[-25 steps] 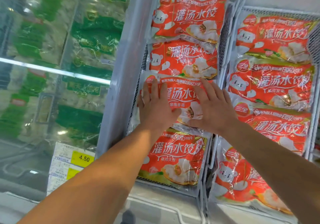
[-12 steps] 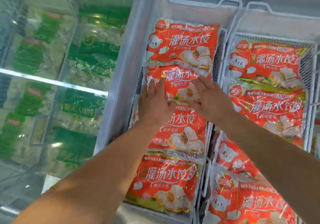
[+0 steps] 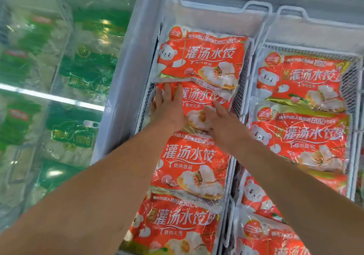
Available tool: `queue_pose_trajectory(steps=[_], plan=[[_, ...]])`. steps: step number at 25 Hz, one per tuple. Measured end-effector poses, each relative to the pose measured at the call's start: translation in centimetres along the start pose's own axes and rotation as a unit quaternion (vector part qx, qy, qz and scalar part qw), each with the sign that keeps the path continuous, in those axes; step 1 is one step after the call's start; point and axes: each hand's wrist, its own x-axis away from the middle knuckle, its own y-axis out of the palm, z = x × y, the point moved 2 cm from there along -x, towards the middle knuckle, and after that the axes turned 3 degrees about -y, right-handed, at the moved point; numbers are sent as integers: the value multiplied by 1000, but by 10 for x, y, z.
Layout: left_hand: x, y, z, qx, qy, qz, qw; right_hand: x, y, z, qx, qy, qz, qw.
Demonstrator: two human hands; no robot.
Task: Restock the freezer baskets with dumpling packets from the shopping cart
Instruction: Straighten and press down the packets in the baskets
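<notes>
Several red dumpling packets lie overlapping in a row in the left white wire basket. My left hand lies flat with straight fingers on the left part of the second packet from the far end. My right hand presses flat on that packet's lower right part. The far packet overlaps its top edge. A nearer packet and another below it fill the basket's near part. The shopping cart is out of view.
A second wire basket to the right holds more red dumpling packets. A white freezer frame divides the baskets from a glass-lidded section on the left with green packets under it.
Both hands have moved further up the left basket, from the third packet to the second one. The view has shifted so the baskets' far rims show.
</notes>
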Motion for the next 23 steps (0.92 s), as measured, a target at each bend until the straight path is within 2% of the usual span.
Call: queue_pose_trajectory(steps=[2,5,6,9,11,13,16,17,18,20,21,23], plan=[[5,-4,1,7,4,4,1000,3,-7,-2,-12,18,-13,1000],[18,2,-2,62,-7,49,997,8,-21,2,-11,26,53,998],[22,7,-4,80,-19,55,995,10,-22,3,3,26,52,998],[26,19,-8,64,-36,19,997,12,-19,-1,62,33,-48,996],[23,18,-8,56,-40,-1,998,9,-26,-6,64,47,-69,994],[22,6,-3,97,-53,48,993,7,-46,-9,42,56,4,998],[17,-23,11,212,-60,225,949,0,-79,-1,-11,36,239,970],[9,-34,19,227,-52,250,940,-10,-88,7,-35,20,279,959],[-1,-45,25,221,-44,255,940,-24,-94,15,-52,-1,276,960],[-25,-60,36,164,-29,227,960,-56,-100,27,-33,-16,177,984],[-37,-63,39,130,-21,202,970,-69,-101,33,4,-10,128,992],[-57,-57,42,89,-13,145,985,-86,-103,45,96,-2,88,991]])
